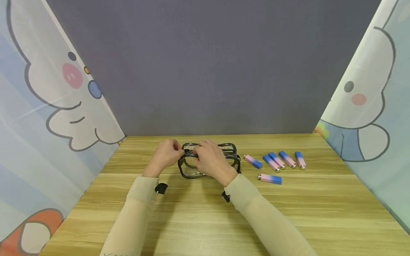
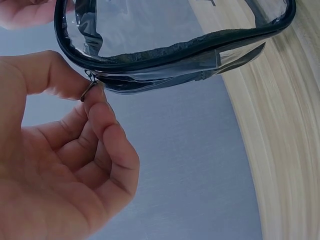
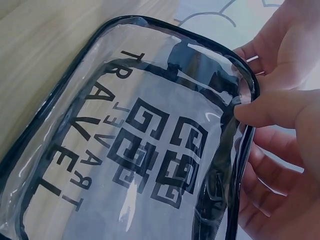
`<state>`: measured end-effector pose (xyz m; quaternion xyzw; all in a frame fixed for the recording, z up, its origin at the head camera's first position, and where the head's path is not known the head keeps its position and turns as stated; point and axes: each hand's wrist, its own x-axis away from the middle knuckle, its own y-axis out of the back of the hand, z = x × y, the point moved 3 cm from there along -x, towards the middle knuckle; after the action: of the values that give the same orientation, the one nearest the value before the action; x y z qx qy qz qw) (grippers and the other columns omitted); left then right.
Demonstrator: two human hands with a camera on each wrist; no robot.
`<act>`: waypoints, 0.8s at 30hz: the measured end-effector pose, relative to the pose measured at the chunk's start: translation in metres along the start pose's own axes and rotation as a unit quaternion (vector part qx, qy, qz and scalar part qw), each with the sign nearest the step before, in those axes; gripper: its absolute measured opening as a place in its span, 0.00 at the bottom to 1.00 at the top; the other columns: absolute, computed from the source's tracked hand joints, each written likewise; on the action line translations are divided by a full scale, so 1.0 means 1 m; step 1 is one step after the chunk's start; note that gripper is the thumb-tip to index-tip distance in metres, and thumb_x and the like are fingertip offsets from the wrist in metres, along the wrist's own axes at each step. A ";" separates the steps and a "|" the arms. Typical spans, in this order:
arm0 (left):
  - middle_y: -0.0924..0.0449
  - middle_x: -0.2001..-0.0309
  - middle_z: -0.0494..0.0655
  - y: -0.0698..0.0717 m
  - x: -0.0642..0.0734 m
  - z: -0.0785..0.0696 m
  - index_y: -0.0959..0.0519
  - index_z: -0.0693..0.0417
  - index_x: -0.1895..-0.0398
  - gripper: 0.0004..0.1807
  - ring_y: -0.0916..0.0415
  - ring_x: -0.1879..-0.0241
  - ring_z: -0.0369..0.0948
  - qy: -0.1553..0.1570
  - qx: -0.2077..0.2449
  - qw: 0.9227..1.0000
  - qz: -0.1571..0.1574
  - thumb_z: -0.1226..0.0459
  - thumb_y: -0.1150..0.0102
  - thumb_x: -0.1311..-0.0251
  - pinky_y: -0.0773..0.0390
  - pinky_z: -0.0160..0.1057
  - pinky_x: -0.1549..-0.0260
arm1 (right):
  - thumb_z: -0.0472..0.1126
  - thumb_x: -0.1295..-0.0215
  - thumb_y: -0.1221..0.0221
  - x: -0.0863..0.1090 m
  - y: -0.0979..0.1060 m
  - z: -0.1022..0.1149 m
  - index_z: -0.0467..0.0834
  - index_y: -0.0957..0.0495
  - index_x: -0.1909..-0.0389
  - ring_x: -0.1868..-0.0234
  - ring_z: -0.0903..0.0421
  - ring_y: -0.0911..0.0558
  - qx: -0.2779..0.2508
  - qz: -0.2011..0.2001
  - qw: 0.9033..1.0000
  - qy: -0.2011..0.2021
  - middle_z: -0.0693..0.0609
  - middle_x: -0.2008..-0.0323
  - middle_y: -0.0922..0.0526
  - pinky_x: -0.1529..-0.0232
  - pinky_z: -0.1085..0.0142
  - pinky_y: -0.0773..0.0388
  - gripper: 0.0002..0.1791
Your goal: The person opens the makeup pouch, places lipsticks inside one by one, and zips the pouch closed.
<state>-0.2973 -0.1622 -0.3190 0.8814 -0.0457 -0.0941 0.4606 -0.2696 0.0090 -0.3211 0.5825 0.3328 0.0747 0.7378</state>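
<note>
A clear plastic travel pouch [image 1: 191, 173] with black piping stands on the table in front of me. My left hand [image 1: 166, 155] is at its upper left corner. In the left wrist view, the thumb and index finger pinch a small metal zipper pull [image 2: 88, 91] there. My right hand [image 1: 209, 158] grips the pouch's top edge near the middle. Its thumb presses the near side in the right wrist view, and the other fingers lie behind the edge. Black "TRAVEL" lettering [image 3: 75, 122] and a square black pattern [image 3: 160, 145] mark the clear wall.
Several pink-and-blue tubes with silvery ends lie right of the pouch; one tube [image 1: 269, 179] is nearer me, another [image 1: 253, 161] close beside the pouch. The wooden table [image 1: 198, 220] ends at a grey back panel [image 1: 217, 71]. Cartoon-printed curtains [image 1: 48, 142] flank both sides.
</note>
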 end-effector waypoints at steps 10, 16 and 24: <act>0.21 0.72 0.49 0.001 0.000 0.005 0.19 0.57 0.67 0.04 0.29 0.78 0.44 -0.005 -0.003 1.000 -0.001 0.67 0.43 0.38 0.28 0.42 0.73 | 0.40 0.36 0.33 0.000 0.000 -0.001 0.46 0.15 0.61 0.56 0.52 0.21 -0.001 0.000 1.000 -0.004 0.52 0.62 0.18 0.51 0.58 0.22 0.04; 0.21 0.73 0.49 0.001 -0.002 0.008 0.19 0.57 0.69 0.05 0.29 0.79 0.43 -0.012 -0.005 1.000 -0.006 0.68 0.44 0.40 0.29 0.42 0.73 | 0.40 0.36 0.33 0.000 0.000 -0.002 0.46 0.15 0.62 0.57 0.52 0.21 -0.002 -0.001 1.000 -0.003 0.52 0.62 0.18 0.52 0.58 0.22 0.04; 0.21 0.72 0.49 0.000 -0.002 0.010 0.19 0.57 0.68 0.05 0.29 0.77 0.44 -0.006 -0.007 1.000 -0.003 0.68 0.44 0.40 0.28 0.43 0.71 | 0.39 0.37 0.32 0.001 0.001 -0.002 0.46 0.15 0.62 0.58 0.52 0.21 -0.011 -0.004 1.000 -0.005 0.52 0.62 0.19 0.52 0.58 0.23 0.04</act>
<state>-0.3015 -0.1701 -0.3243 0.8776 -0.0456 -0.1014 0.4663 -0.2698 0.0109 -0.3207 0.5735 0.3303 0.0725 0.7461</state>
